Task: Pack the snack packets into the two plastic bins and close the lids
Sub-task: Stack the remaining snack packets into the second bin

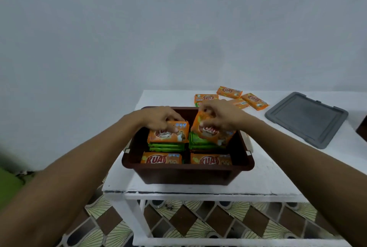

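A dark brown plastic bin (186, 175) stands on the white table (268, 179), holding stacks of green and orange snack packets. My left hand (160, 116) grips an orange packet (168, 134) lying flat on the back left stack. My right hand (220, 116) holds another orange packet (212, 132), tilted over the back right stack. Two orange packets (161, 158) lie at the bin's front. Several loose orange packets (254, 100) lie on the table behind the bin. A grey lid (305, 118) lies flat at the right.
A dark object (362, 127) shows at the right edge, mostly cut off. A plain wall rises behind the table. Patterned floor tiles (188, 223) show below the table's front edge, and something green (10, 179) sits at the left.
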Available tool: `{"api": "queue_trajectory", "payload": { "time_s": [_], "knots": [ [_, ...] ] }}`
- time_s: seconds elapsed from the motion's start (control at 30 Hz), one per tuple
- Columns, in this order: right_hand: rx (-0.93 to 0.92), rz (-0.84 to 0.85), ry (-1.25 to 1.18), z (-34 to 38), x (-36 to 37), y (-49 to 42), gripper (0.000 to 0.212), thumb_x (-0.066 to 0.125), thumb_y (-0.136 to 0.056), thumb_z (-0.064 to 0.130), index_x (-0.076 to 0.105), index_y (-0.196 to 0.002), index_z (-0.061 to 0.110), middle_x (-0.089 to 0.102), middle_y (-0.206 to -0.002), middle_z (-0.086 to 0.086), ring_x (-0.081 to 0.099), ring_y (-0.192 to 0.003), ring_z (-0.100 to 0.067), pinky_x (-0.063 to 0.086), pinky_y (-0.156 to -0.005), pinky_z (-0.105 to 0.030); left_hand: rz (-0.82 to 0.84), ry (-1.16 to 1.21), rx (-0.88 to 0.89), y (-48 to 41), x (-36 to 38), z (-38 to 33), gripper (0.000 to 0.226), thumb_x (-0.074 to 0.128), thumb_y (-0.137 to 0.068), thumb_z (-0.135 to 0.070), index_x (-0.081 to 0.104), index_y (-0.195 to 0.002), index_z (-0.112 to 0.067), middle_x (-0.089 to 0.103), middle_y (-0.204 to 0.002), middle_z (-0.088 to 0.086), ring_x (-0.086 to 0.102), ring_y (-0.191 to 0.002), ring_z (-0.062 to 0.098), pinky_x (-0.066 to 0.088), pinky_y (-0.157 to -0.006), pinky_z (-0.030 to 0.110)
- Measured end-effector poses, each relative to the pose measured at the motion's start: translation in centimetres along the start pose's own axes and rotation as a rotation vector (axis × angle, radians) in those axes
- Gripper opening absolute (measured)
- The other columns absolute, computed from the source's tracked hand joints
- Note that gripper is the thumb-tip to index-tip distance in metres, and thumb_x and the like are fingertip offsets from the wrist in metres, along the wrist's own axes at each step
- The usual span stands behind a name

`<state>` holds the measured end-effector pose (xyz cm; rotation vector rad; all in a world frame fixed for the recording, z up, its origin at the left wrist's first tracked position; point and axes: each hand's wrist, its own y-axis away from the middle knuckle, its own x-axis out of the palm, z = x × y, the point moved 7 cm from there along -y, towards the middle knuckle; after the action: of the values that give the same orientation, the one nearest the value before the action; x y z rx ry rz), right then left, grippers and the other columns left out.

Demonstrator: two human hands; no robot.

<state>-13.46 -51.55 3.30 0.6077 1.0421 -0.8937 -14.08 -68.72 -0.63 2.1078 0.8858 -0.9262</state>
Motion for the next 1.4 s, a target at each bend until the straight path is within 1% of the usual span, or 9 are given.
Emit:
{"api": "queue_trajectory", "payload": {
  "time_s": [0.17,0.33,0.43,0.53,0.83,1.0,1.2,1.3,1.4],
  "knots": [
    [-0.131,0.182,0.18,1.3,3.2,-1.1,0.035,0.068,-0.089,0.024,0.063,-0.123,0.02,0.063,-0.119,-0.001,0.058,-0.109,-0.019,0.047,-0.089,-0.032,-0.114,-0.307,0.096,-0.1,0.3,-0.3,0.044,0.065,-0.09,-0.034,0.056,-0.133,-0.027,0.063,-0.116,-0.009,0.057,-0.096,0.003,0.044,-0.08,0.019],
    [-0.304,-0.197,0.571,1.9,2.8,-0.6,0.037,0.06,-0.091,0.025,0.061,-0.127,0.018,0.051,-0.111,-0.006,0.048,-0.107,-0.026,0.041,-0.078,-0.036,-0.353,-0.802,0.097,0.4,0.0,-1.3,0.038,0.05,-0.095,-0.038,0.053,-0.132,-0.029,0.055,-0.112,-0.003,0.056,-0.103,0.018,0.039,-0.066,0.029],
    [-0.192,-0.079,0.417,0.6,2.9,-0.6,0.033,0.058,-0.091,0.039,0.059,-0.12,0.024,0.054,-0.113,0.001,0.054,-0.105,-0.019,0.045,-0.074,-0.031,-0.356,-0.674,0.18,0.6,0.1,-1.2,0.032,0.053,-0.092,-0.046,0.06,-0.117,-0.028,0.056,-0.1,-0.008,0.058,-0.093,0.015,0.043,-0.064,0.029],
    [-0.124,0.136,0.452,-0.6,3.6,-0.7,0.046,0.067,-0.082,0.05,0.053,-0.121,0.031,0.053,-0.112,0.006,0.052,-0.102,-0.015,0.045,-0.074,-0.03,-0.207,-0.609,0.136,-0.1,0.6,-0.2,0.051,0.065,-0.078,-0.06,0.059,-0.117,-0.028,0.055,-0.099,-0.01,0.054,-0.088,0.01,0.045,-0.068,0.03],
    [-0.107,0.13,0.448,-1.8,3.2,-0.5,0.049,0.067,-0.083,0.052,0.055,-0.123,0.027,0.058,-0.113,0.006,0.054,-0.101,-0.014,0.049,-0.078,-0.03,-0.23,-0.639,0.119,-0.6,0.4,-0.2,0.053,0.065,-0.075,-0.067,0.061,-0.108,-0.026,0.054,-0.094,-0.012,0.052,-0.084,0.009,0.045,-0.065,0.029],
    [-0.178,-0.064,0.393,-2.7,0.2,0.0,0.015,0.056,-0.093,0.035,0.064,-0.101,0.026,0.067,-0.093,0.008,0.059,-0.083,-0.011,0.05,-0.067,-0.031,-0.4,-0.527,0.178,-1.2,-1.9,-2.1,0.031,0.055,-0.089,-0.054,0.064,-0.098,-0.025,0.061,-0.081,-0.011,0.057,-0.076,0.011,0.048,-0.062,0.031],
    [-0.052,-0.341,0.155,-9.2,-3.9,-0.1,0.015,0.054,-0.094,0.013,0.069,-0.097,0.014,0.067,-0.09,0.003,0.053,-0.079,-0.014,0.044,-0.069,-0.034,-0.553,-0.405,0.223,-4.6,-4.4,-4.7,0.016,0.055,-0.094,-0.038,0.064,-0.091,-0.025,0.06,-0.078,-0.013,0.053,-0.071,0.009,0.049,-0.064,0.034],
    [0.058,-0.29,0.107,-14.5,-4.2,-0.8,0.019,0.054,-0.094,0.008,0.07,-0.099,0.015,0.067,-0.095,0.003,0.055,-0.082,-0.014,0.046,-0.073,-0.032,-0.51,-0.376,0.217,-8.3,-5.1,-4.9,0.016,0.055,-0.094,-0.036,0.065,-0.095,-0.024,0.06,-0.082,-0.012,0.052,-0.072,0.008,0.05,-0.066,0.035],
    [0.056,-0.078,0.085,-18.6,-2.6,-1.8,0.024,0.06,-0.09,0.002,0.069,-0.106,0.018,0.066,-0.105,0.003,0.058,-0.091,-0.015,0.05,-0.082,-0.033,-0.415,-0.384,0.174,-12.9,-5.4,-4.6,0.018,0.057,-0.093,-0.035,0.066,-0.101,-0.022,0.059,-0.089,-0.009,0.053,-0.077,0.01,0.05,-0.071,0.037]
  ]
}}
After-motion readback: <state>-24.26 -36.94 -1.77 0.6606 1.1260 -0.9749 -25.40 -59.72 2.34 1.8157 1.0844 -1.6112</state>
